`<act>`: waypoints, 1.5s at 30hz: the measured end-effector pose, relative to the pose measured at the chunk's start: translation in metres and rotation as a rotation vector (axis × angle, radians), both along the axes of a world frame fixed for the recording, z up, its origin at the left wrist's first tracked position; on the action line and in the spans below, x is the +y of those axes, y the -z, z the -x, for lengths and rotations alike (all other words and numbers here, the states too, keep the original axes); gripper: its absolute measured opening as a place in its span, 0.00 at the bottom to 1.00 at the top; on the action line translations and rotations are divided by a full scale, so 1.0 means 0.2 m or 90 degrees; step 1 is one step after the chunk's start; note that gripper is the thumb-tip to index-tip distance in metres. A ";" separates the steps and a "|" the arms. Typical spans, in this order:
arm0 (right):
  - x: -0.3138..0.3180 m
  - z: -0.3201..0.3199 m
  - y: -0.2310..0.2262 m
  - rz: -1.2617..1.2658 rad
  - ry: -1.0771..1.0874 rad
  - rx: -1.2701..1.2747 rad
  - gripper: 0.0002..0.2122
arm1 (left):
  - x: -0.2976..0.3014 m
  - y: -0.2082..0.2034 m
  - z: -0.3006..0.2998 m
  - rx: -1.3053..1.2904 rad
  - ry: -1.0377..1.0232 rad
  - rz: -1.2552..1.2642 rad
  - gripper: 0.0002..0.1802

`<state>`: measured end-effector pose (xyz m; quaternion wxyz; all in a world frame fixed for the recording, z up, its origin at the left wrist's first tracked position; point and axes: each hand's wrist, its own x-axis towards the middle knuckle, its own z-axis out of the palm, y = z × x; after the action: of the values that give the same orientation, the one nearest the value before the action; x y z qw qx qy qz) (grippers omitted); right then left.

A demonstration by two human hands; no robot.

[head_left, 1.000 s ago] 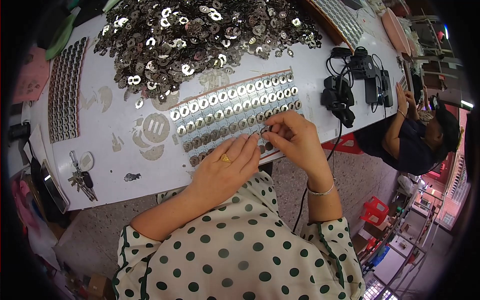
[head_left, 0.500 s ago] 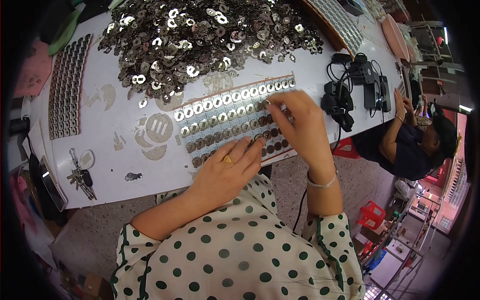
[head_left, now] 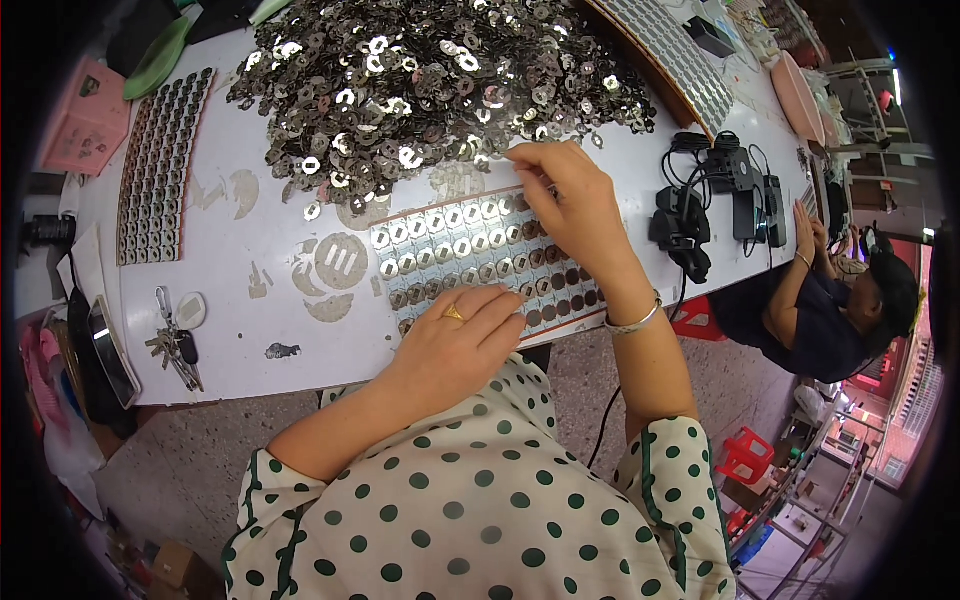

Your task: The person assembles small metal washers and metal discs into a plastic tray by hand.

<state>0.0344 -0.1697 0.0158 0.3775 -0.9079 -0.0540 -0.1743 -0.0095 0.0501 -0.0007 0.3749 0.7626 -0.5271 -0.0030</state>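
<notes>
Rows of small round silver metal pieces with slotted middles cover a flat rectangular board (head_left: 452, 246) in front of me. My left hand (head_left: 455, 338), with a gold ring, lies over the board's lower left part. Its fingers are loosely bent, their tips resting among the darker pieces; the palm side is hidden. At the board's far edge is my right hand (head_left: 575, 205). Its index finger reaches toward the near edge of a large heap of loose metal pieces (head_left: 430, 90), the thumb apart below it. I see nothing between them.
Another filled board (head_left: 165, 170) lies at the left, beside a pink basket (head_left: 88, 120). Keys (head_left: 176, 350) sit on the table's near left. Black devices with cables (head_left: 690, 215) stand right of the board. Farther right, a person (head_left: 830, 300) works at the table.
My right hand has moved away from me, from the pieces on the board to the heap's edge. My left hand has stayed over the board, its fingers now lying flatter. The view has shifted slightly.
</notes>
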 end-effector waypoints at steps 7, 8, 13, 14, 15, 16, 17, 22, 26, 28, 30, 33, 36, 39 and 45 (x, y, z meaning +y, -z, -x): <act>0.04 -0.10 0.04 0.271 -0.090 -0.090 0.12 | -0.05 0.01 0.03 -0.013 0.024 0.033 0.16; 0.04 -0.12 0.04 0.263 -0.088 -0.091 0.12 | -0.04 0.00 0.02 -0.016 0.022 0.032 0.16; 0.00 -0.04 0.00 -0.331 -0.021 0.151 0.10 | -0.01 -0.04 -0.03 0.062 -0.039 0.124 0.20; -0.01 -0.01 -0.02 -0.520 -0.022 0.226 0.09 | 0.00 -0.05 -0.04 0.063 -0.039 0.126 0.20; 0.00 0.03 -0.05 -0.594 -0.018 0.251 0.09 | 0.01 -0.05 -0.04 0.182 -0.105 0.138 0.22; 0.01 0.06 -0.07 -0.593 -0.015 0.252 0.09 | 0.01 -0.06 -0.05 0.302 -0.170 0.148 0.24; 0.01 0.10 -0.08 -0.644 -0.022 0.268 0.09 | 0.00 -0.07 -0.06 0.455 -0.205 0.204 0.28; 0.05 0.14 -0.06 -0.094 0.014 0.082 0.12 | -0.01 -0.07 -0.17 0.466 -0.220 0.228 0.28; 0.07 0.05 -0.05 0.147 -0.035 -0.042 0.13 | -0.02 -0.08 -0.17 0.383 -0.227 0.172 0.28; 0.08 0.01 -0.04 0.239 -0.081 -0.010 0.16 | -0.01 -0.07 -0.16 0.359 -0.228 0.163 0.29; 0.05 -0.03 0.00 0.246 -0.084 -0.032 0.16 | -0.01 -0.07 -0.15 0.371 -0.217 0.157 0.30; 0.04 -0.05 0.01 0.095 -0.070 0.020 0.16 | -0.01 -0.06 -0.15 0.384 -0.211 0.165 0.30; 0.04 -0.02 -0.01 -0.221 -0.044 0.135 0.16 | -0.02 -0.07 -0.15 0.376 -0.225 0.175 0.30; 0.05 0.10 -0.11 -0.481 -0.074 0.214 0.17 | -0.05 -0.10 -0.16 0.451 -0.240 0.247 0.26; 0.03 0.26 -0.14 -0.592 -0.175 0.180 0.17 | -0.04 -0.15 -0.17 0.542 -0.143 0.119 0.14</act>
<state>-0.0181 -0.1639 0.0439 0.7651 -0.6428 -0.0379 -0.0037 0.0242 0.0420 0.0288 0.6237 0.7087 -0.2381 -0.2283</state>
